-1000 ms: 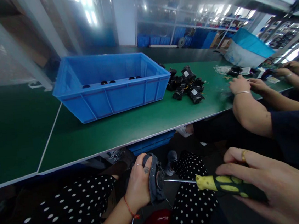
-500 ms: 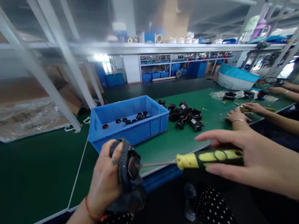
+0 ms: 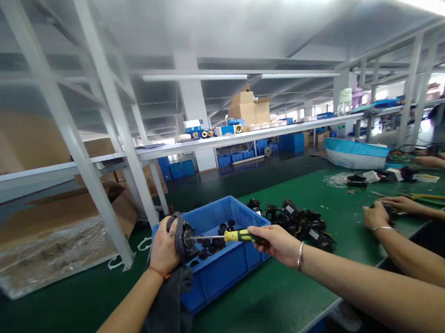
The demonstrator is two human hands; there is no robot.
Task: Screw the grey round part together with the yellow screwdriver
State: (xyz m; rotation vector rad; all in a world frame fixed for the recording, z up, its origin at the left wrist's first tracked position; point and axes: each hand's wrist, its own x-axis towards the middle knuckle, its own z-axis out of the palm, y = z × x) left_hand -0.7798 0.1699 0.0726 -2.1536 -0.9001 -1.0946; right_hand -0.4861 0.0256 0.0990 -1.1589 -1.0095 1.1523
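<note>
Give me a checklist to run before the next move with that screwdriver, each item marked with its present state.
1. Left hand grip on the black part, held through the grey cloth: ok.
2. Right hand grip on the screwdriver handle: ok.
3. Screwdriver tip meets the black part: ok.
4. Tip seated in a screw: cannot tell.
5. Blue bin sits below the work: ok.
6. Co-worker's hand apart from the tool: ok.

Both arms stretched forward, bare forearms converging mid-frame. Left hand (image 3: 163, 251) raised, back of hand to camera, fingers curled tight in a grasp, red cord on the wrist. Right hand (image 3: 276, 243) level with it, palm inward, fingers closed in a grip, knuckles pointing left, bangle on the wrist.
</note>
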